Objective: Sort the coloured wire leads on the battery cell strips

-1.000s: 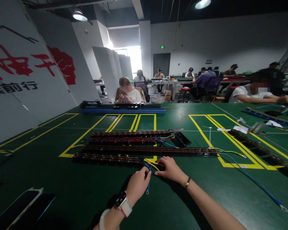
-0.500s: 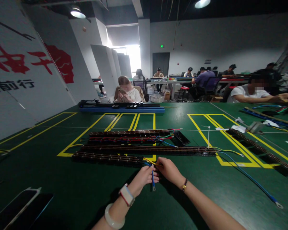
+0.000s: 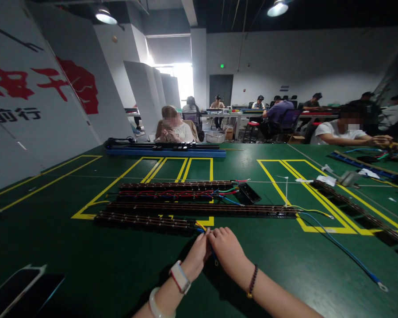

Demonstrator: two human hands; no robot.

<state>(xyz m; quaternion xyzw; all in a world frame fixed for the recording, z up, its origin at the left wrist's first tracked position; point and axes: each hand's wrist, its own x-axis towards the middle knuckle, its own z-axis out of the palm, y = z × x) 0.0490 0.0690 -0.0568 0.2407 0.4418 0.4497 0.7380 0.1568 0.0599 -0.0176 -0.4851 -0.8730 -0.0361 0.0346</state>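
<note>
My left hand is closed around the blue and yellow cables at the right end of the nearest black strip. Pressed against it, my right hand is curled shut over the same cables, its fingertips mostly hidden. Below the fingers pokes a ring lug on a blue cable. Copper-coloured rods run along the strip, which lies flat on the green table.
Behind lies a longer strip with yellow and blue lug-ended cables. Further back are shorter strips and a black tray. An upright white cable tie, a blue rail and a dark flat device surround these. Co-workers sit beyond.
My right hand has turned and curled down over the cables, closer to my left hand. My left fingers, partly spread before, are now drawn in. The view has shifted slightly.
</note>
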